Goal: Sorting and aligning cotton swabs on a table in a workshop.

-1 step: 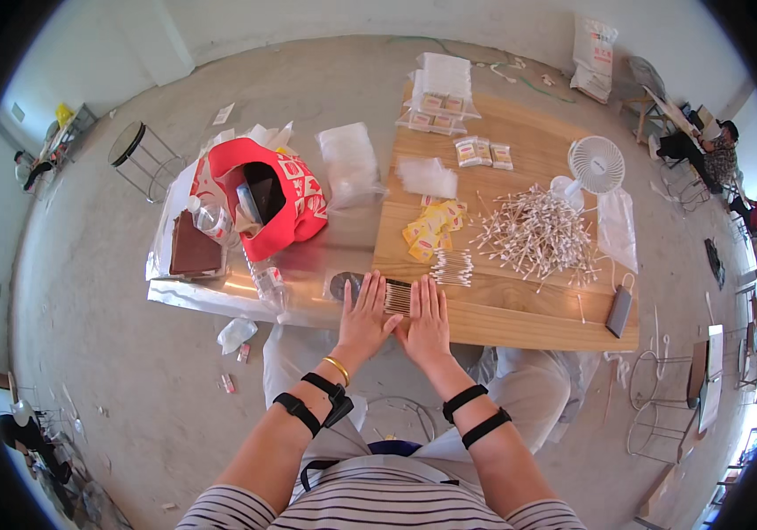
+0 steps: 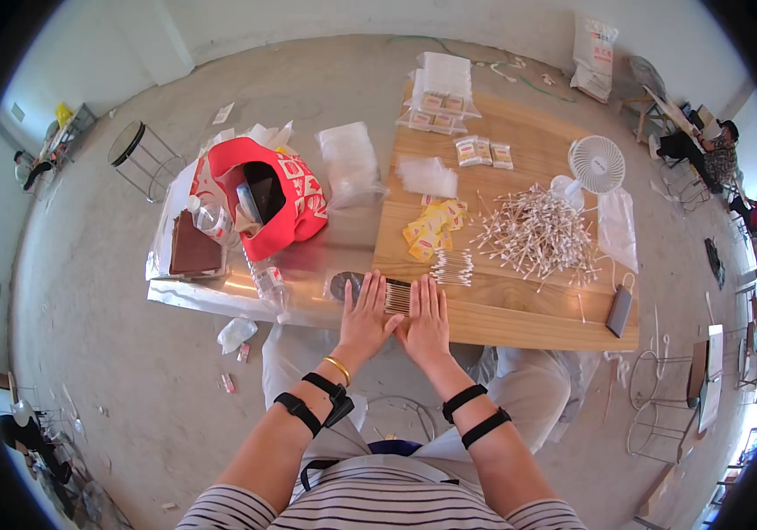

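Note:
Both hands lie at the front edge, where the metal tabletop meets the wooden board. My left hand (image 2: 365, 320) rests flat with its fingers stretched forward, beside a dark rounded object (image 2: 339, 284) that it partly covers. Flat too, with fingers extended, my right hand (image 2: 427, 324) lies close by, the thumbs nearly meeting. Between them shows a row of cotton swabs (image 2: 397, 299) lined up side by side along a dark strip, its ends hidden under my fingers. Just beyond my right fingertips is a small group of swabs (image 2: 452, 268). A large loose heap of cotton swabs (image 2: 539, 234) spreads farther right.
Yellow cards (image 2: 431, 231), clear bags (image 2: 428, 177) and small packs (image 2: 482, 153) lie beyond. A white fan (image 2: 596, 165) and grey power bank (image 2: 619, 311) stand right. To the left are a red bag (image 2: 308, 221) and plastic bottles (image 2: 270, 284). Other people sit far right.

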`<state>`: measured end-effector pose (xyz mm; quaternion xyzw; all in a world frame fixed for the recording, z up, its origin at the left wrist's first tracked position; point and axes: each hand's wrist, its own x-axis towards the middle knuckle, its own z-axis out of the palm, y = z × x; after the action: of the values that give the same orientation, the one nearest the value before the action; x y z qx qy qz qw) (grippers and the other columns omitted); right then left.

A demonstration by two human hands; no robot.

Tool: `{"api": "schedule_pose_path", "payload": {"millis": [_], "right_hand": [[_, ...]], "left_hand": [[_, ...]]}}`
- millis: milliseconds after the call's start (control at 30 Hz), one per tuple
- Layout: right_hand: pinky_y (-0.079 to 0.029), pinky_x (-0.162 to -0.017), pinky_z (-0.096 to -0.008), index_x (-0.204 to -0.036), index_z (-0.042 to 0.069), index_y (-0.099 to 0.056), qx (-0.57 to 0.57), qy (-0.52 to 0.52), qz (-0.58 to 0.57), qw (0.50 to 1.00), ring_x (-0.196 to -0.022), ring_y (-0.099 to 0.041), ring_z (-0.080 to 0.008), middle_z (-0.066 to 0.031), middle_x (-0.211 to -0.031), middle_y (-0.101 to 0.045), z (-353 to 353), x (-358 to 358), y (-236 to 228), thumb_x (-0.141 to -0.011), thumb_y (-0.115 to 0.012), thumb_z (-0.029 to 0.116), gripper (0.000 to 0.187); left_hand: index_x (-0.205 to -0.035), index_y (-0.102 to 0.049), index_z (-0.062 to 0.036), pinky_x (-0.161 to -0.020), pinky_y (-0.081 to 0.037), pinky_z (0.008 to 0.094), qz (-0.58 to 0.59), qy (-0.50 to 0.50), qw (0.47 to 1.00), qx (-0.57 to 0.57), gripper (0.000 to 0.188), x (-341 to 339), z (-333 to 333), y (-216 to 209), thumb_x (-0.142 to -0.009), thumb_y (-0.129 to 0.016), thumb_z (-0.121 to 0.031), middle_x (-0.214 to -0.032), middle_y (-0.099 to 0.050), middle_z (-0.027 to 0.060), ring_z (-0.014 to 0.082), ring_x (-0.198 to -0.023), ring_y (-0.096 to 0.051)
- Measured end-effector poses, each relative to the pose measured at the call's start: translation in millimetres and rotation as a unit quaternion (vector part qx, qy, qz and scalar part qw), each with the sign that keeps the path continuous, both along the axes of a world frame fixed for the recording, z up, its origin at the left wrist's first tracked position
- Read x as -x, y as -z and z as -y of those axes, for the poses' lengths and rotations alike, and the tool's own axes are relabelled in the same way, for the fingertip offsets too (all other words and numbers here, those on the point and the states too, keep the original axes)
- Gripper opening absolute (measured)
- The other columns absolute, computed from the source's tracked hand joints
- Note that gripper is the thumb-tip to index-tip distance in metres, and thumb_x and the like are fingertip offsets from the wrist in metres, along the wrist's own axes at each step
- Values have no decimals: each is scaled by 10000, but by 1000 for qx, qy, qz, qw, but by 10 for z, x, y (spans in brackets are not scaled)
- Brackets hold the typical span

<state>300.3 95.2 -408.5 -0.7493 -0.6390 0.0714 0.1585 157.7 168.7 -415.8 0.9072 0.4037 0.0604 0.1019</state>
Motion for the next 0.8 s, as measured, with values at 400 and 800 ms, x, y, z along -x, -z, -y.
{"api": "schedule_pose_path", "payload": {"millis": [400,800], "right_hand": [[-109,-1243,-507,-1540,-50,-248,-5,6,30,1000,-1528,-147,-377,-254,-1622,-198,-24,40,11,-975,-470,369,738],[-129,-1243,-494,-1542,-38,-247,-9,18,62,998,-1524,-165,-367,-236,-1617,-223,-185,99,69,-978,-496,439,780]], "left_hand": [[-1540,-241,48,-1229,-74,542,38,-4,999,0,788,51,-62,-151,-1011,-380,-519,-1635,-206,194,309,-1536,-142],[-1118,-626,-95,-992,-387,462,209,-90,973,-23,326,62,-550,-399,-819,-696,-205,-1140,-602,95,306,-1142,-540]]}}
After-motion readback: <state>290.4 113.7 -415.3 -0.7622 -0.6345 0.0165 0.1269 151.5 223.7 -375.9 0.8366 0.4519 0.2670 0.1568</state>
